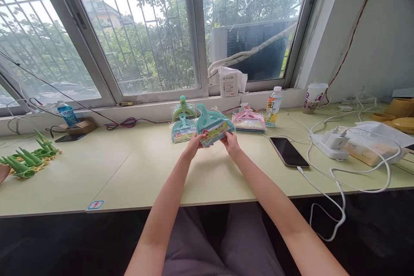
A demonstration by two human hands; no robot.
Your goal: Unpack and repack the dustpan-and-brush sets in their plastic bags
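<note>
Both my hands hold a teal mini brush-and-dustpan set (212,124) in clear wrapping, lifted just above the pale green table (129,168). My left hand (195,142) pinches its lower left edge. My right hand (230,140) grips its lower right edge. Behind it lie a teal set (182,129) and a green set (183,109). A pink set (248,120) lies to the right.
A phone (287,151) on a white cable, a power strip with chargers (333,143), a drink bottle (273,106) and a cup (313,97) sit to the right. Green cone-shaped pieces (29,159) and a water bottle (67,114) are at the left.
</note>
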